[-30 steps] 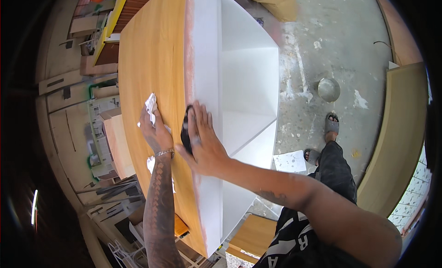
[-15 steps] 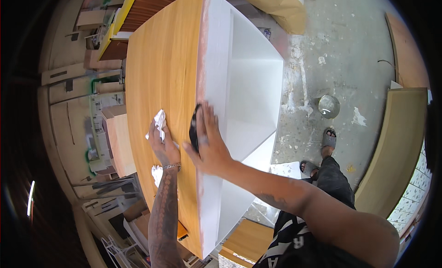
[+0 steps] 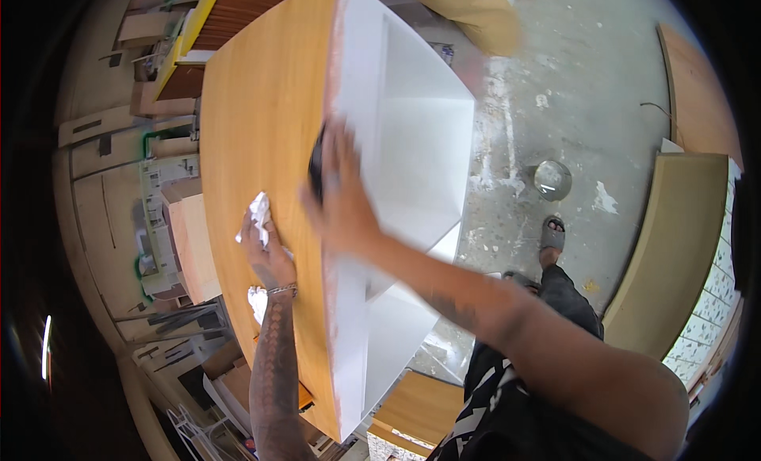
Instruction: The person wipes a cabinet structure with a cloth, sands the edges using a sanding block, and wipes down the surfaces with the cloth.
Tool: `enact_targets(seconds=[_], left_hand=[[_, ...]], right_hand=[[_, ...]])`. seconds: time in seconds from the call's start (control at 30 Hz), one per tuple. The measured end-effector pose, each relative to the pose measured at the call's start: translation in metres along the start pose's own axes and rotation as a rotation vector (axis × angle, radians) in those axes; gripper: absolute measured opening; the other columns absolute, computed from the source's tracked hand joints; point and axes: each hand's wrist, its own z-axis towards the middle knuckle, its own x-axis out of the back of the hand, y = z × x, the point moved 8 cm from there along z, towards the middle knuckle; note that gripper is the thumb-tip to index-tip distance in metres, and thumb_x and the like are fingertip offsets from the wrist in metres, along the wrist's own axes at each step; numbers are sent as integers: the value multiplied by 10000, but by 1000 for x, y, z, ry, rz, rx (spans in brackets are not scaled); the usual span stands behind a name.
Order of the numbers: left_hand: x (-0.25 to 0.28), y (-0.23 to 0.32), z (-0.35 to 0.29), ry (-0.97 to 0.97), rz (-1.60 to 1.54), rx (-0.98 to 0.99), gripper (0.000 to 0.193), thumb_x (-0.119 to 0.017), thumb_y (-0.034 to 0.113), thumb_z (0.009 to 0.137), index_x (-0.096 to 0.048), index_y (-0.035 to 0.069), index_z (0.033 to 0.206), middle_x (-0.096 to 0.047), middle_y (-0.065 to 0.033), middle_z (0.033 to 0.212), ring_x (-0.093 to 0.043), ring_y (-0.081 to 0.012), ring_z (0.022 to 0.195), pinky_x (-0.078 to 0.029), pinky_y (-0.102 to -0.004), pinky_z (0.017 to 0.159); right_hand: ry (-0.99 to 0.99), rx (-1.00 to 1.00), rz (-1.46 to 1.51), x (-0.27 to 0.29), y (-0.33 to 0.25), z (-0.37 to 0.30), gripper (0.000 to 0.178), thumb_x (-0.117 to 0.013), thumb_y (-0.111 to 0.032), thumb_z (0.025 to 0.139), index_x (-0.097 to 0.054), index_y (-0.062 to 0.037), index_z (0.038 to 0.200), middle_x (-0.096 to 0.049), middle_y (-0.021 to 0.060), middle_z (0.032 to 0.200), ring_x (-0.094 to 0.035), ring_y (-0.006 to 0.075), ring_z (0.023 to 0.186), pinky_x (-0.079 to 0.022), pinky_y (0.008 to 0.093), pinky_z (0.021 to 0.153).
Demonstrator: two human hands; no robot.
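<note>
Head view: left fingers [image 3: 273, 234] grip crumpled white wad [image 3: 259, 206]; right fingers [image 3: 346, 158], curved black block [image 3: 316, 169]

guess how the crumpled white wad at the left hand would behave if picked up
The crumpled white wad is probably floppy, as its thin folds bunch by the fingers of the left hand. It likely weighs little, looking thin and small. Its creased, uneven shape makes rolling seem unlikely.

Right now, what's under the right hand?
A black pad, its left edge showing; the right hand covers the rest, and the pad hides the part of the cabinet beneath it.
</note>
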Motion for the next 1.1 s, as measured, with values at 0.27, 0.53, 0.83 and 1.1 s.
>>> enact_targets(seconds=[0.27, 0.53, 0.83, 1.1], left_hand=[[-8, 13, 4, 28, -5, -19, 386, -533, 212, 1047, -606, -28, 1340, -546, -209, 1434, -512, -361, 1316, -395, -454, 1106], [-2, 5, 1, -25, 128, -48, 402, -536, 180, 1050, -554, -24, 1396, -555, -184, 1425, -530, -318, 1304, -398, -420, 1116], [1, 16, 3, 45, 43, -25, 374, -537, 163, 1040, -589, -26, 1359, -575, -179, 1417, -528, -316, 1314, -394, -418, 1117], [0, 25, 6, 121, 106, -92, 280, -602, 119, 973, -670, -24, 1204, -599, -215, 1363, -578, -380, 1225, -446, -438, 1049]], right_hand=[[139, -39, -54, 39, 31, 152, 917, -562, -382, 982, -74, 149, 1548, -88, 373, 1625, -101, 536, 1508, -97, 577, 1245], [-50, -65, 26, 2, 9, 19, 902, -572, -291, 988, -26, 156, 1549, -38, 385, 1622, -48, 572, 1503, -90, 626, 1222], [190, -16, 7, 57, 48, 226, 930, -578, -445, 966, -133, 126, 1550, -113, 347, 1636, -128, 501, 1519, -147, 509, 1253], [-84, -46, 17, 15, 25, 24, 806, -501, -324, 1026, -97, 115, 1568, -53, 365, 1633, -99, 536, 1511, -128, 559, 1245]])
